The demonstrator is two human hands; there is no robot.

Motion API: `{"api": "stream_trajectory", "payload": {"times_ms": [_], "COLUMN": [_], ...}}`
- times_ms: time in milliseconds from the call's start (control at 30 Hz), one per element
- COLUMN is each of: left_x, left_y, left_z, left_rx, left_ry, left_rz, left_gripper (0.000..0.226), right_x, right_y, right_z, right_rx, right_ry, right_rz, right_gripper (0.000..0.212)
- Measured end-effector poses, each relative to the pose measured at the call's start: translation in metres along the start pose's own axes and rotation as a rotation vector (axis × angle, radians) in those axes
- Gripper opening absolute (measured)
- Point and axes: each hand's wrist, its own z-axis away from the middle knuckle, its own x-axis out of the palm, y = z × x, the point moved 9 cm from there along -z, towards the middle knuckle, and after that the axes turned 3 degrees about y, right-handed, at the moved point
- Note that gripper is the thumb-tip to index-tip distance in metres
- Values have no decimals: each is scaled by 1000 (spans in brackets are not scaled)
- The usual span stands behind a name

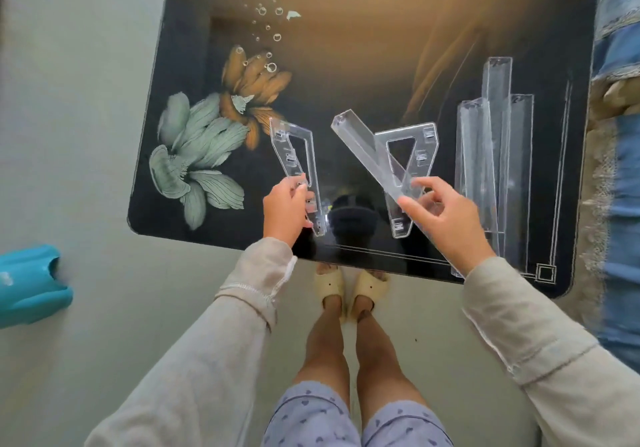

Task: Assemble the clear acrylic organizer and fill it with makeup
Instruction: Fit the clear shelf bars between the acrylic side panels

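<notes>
My left hand (pixel 285 209) grips a clear acrylic side panel (pixel 298 166) with slots and a cut-out, holding it tilted over the near part of the dark table (pixel 346 65). My right hand (pixel 441 218) holds one end of a long clear tray (pixel 367 150) that slants up to the left. Under that tray, a second clear side panel (pixel 412 166) lies on the table. Three more long clear trays (pixel 495 155) lie side by side to the right.
The glass table has a flower print (pixel 204 155) at its left and a rounded near edge. A teal object (pixel 31 285) sits on the floor at left. Blue fabric (pixel 620 135) lies past the table's right edge. My feet in slippers (pixel 349 289) stand below the near edge.
</notes>
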Motion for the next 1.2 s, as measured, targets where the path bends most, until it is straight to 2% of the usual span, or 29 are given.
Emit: {"api": "stream_trajectory", "payload": {"times_ms": [67, 167, 367, 700, 1200], "left_x": [-17, -33, -35, -34, -36], "left_y": [-4, -8, 3, 17, 19], "left_z": [-8, -19, -27, -25, -19], "left_rx": [-39, -49, 44, 143, 139], "left_ry": [55, 100, 47, 43, 87], "left_rz": [20, 18, -75, -207, -286], "left_gripper": [28, 27, 28, 27, 26], "right_x": [13, 25, 47, 54, 58], "right_y": [-5, -9, -18, -30, -28], "right_z": [2, 3, 5, 7, 12], "right_rx": [-83, -161, -351, -532, -525], "right_ry": [-69, -155, -257, -216, -197], "right_rz": [146, 292, 640, 725, 775], "right_gripper": [38, 42, 44, 42, 44]}}
